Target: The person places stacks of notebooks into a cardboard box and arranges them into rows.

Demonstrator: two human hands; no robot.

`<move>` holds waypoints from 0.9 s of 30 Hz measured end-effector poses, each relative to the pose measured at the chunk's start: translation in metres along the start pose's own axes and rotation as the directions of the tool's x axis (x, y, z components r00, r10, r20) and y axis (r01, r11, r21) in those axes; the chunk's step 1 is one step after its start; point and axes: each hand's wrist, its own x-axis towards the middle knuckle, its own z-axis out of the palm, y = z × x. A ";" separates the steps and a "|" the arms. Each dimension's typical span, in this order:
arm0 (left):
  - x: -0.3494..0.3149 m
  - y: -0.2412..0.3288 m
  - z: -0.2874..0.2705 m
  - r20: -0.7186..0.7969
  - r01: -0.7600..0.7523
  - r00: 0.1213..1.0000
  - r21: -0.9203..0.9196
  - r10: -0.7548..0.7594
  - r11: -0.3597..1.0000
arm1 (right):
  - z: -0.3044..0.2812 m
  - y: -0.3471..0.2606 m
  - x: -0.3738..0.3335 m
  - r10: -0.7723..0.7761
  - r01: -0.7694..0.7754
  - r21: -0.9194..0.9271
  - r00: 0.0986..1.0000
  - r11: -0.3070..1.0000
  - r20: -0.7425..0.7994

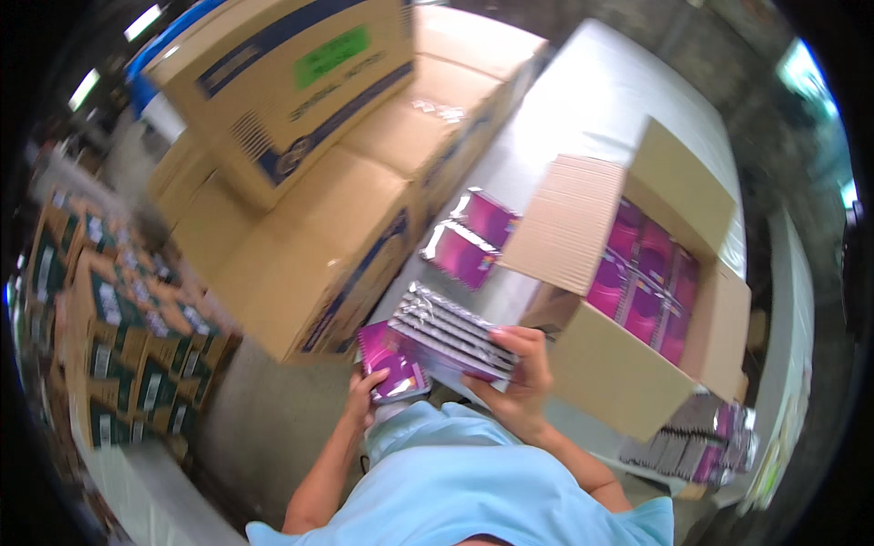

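My left hand (361,399) is closed on a purple spiral notebook pack (391,362) with a glossy cover, low in front of my body. Beside it, my right hand (526,384) grips the end of a shrink-wrapped stack of spiral notebooks (451,333), its bound edges facing up. On the table past my hands lie two more purple notebook packs (462,251). To the right stands an open carton (614,369), flaps spread, with rows of purple notebooks (641,282) inside.
Large cardboard cartons (341,205) line the left side, with another carton (282,100) standing on top. Wrapped notebook stacks (696,441) lie at the lower right. The grey covered table (592,91) stretches away. Brown and green boxes (137,364) are piled at far left.
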 end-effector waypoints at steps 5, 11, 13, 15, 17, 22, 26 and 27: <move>-0.017 0.043 0.049 0.192 -0.076 0.976 -0.155 0.105 0.985 | -0.134 -0.024 0.051 0.320 -0.092 0.415 0.789 0.905 -0.524; 0.011 0.107 0.139 0.530 -0.197 0.823 -0.071 0.204 0.978 | -0.234 0.084 0.096 0.635 -0.349 0.538 0.536 0.767 -0.557; 0.015 0.119 0.191 0.611 -0.314 0.743 -0.042 0.273 0.948 | -0.238 0.140 0.100 0.551 -0.618 0.035 0.673 0.786 -0.493; 0.017 0.120 0.241 0.668 -0.449 0.668 0.011 0.328 0.894 | -0.252 0.162 0.100 0.413 -0.400 -0.865 0.873 0.304 -0.258; 0.027 0.116 0.273 0.710 -0.460 0.623 -0.007 0.328 0.888 | -0.227 0.100 0.114 0.417 -0.389 -0.893 0.867 0.226 -0.272; 0.043 0.085 0.394 0.981 -0.961 0.034 -0.020 0.189 0.276 | -0.225 0.014 0.092 0.220 -0.240 -0.007 0.903 0.971 -0.369; 0.084 0.074 0.447 0.981 -0.951 0.165 0.185 0.099 -0.248 | -0.313 0.053 0.089 0.464 -0.342 0.368 0.824 0.865 -0.325; 0.096 0.066 0.452 0.977 -0.865 0.214 0.188 -0.002 -0.465 | -0.329 0.072 0.094 0.542 -0.478 0.272 0.798 0.835 -0.261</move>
